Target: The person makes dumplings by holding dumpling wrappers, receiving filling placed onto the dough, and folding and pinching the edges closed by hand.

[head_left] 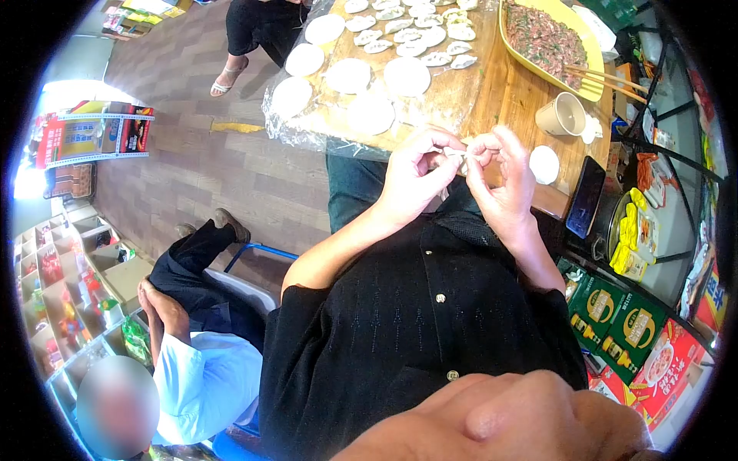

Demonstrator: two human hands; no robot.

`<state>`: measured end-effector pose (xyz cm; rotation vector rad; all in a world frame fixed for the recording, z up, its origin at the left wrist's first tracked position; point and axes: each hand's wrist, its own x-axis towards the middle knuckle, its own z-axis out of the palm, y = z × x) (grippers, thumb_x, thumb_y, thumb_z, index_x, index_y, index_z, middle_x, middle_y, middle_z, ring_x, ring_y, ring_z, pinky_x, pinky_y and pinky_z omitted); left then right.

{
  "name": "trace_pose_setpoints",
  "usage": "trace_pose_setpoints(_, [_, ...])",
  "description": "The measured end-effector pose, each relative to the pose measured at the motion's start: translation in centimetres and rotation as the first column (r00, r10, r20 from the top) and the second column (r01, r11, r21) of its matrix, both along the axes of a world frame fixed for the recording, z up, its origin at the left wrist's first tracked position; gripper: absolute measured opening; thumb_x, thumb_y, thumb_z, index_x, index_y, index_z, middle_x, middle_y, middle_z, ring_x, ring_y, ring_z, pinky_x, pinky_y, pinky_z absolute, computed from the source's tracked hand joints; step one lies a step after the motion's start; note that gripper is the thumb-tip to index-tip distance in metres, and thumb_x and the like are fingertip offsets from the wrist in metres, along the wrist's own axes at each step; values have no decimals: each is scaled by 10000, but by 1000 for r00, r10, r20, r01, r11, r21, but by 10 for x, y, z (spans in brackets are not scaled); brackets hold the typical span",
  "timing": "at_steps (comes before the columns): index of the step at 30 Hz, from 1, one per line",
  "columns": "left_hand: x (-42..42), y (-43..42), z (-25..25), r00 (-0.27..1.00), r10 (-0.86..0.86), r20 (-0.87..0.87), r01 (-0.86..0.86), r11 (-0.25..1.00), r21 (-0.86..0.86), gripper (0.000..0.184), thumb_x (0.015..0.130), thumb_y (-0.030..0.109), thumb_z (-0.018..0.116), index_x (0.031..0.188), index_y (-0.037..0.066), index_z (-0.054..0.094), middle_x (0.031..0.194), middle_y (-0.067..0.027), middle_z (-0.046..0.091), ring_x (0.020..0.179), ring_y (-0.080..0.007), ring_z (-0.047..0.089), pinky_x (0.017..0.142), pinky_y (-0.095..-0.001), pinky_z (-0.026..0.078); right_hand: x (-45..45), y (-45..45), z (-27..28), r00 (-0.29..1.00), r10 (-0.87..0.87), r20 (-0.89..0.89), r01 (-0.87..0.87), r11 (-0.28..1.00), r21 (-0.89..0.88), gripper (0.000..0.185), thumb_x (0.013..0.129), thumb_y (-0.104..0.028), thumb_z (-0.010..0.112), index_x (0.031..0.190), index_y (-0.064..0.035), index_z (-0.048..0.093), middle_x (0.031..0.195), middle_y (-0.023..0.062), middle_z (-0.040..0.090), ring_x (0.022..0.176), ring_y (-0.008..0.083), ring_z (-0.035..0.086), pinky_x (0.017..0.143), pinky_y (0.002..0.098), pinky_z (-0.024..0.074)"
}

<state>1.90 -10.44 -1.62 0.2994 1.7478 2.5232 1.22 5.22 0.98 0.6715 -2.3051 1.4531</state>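
Note:
My left hand and my right hand meet at the near edge of the wooden table. Between their fingertips they pinch a small white dumpling, mostly hidden by the fingers. Beyond my left hand, several round dough wrappers lie flat on the table. Rows of folded dumplings lie behind them. One more wrapper, a single white round, is beside my right hand. Farther off at the right, a yellow tray holds minced filling with green bits, and wooden chopsticks rest in it.
A paper cup stands on the wooden table, near a dark phone at its right edge. Plastic film hangs over the left edge. A seated person is at my left; another person's foot shows beyond the table.

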Motion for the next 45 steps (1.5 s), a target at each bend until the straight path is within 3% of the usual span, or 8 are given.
trace_pose_setpoints(5, [-2,-2,-4,979,-74,189,35,979,199,159,920,69,617,1061,16,563,933,-24,599,838,-79,584,738,-217,499,2,-1,6,999,3,39,-1,999,-41,513,770,80,642,1237,17,439,841,67,596,704,121,549,655,253,462])
trace_pose_setpoints(14, [2,-1,4,993,-45,109,32,993,113,93,891,22,634,977,22,596,935,-29,608,814,-84,576,717,-219,475,3,-1,5,993,62,-97,-60,998,21,580,773,105,662,1281,25,394,869,77,606,677,113,533,638,248,461])
trace_pose_setpoints(20, [2,-2,7,998,-43,44,37,992,124,120,901,25,628,1004,-32,606,989,-60,596,861,-105,603,764,-232,514,6,-3,3,999,18,36,-12,988,-152,575,793,95,652,1299,34,386,876,69,604,690,112,525,646,249,462])
trace_pose_setpoints(29, [3,0,3,996,-29,89,20,995,101,93,920,42,606,989,-18,620,906,-29,621,784,-82,600,703,-218,498,4,0,15,997,41,62,-40,999,-19,513,786,67,656,1243,45,424,853,65,598,688,119,531,654,247,460])
trace_pose_setpoints(34, [5,-2,3,996,68,-61,-77,985,-155,109,915,33,605,1010,-21,615,876,-32,637,747,-62,593,668,-216,501,-3,-3,22,988,92,123,-96,995,25,330,803,42,644,1098,30,495,834,82,588,698,158,555,654,273,463])
trace_pose_setpoints(43, [-1,-5,-4,992,46,121,-42,999,-30,114,899,37,630,980,0,558,862,-16,614,738,-47,574,667,-189,488,-13,1,29,998,45,40,-54,965,257,377,825,-31,683,1172,-5,538,913,113,613,855,215,622,721,300,507])
trace_pose_setpoints(44, [-2,-4,-3,992,45,118,-42,999,-30,114,899,37,630,980,0,558,862,-16,614,738,-47,574,667,-189,488,-12,-2,28,998,44,37,-52,965,257,377,825,-31,683,1172,-5,538,913,113,613,855,215,622,721,300,507])
trace_pose_setpoints(45, [-4,-3,1,991,71,112,-75,997,28,116,901,37,627,980,7,548,861,-13,605,741,-47,570,666,-189,485,-11,-6,26,993,3,116,-5,1000,13,334,830,-12,677,1144,9,563,986,109,608,905,193,607,763,292,502])
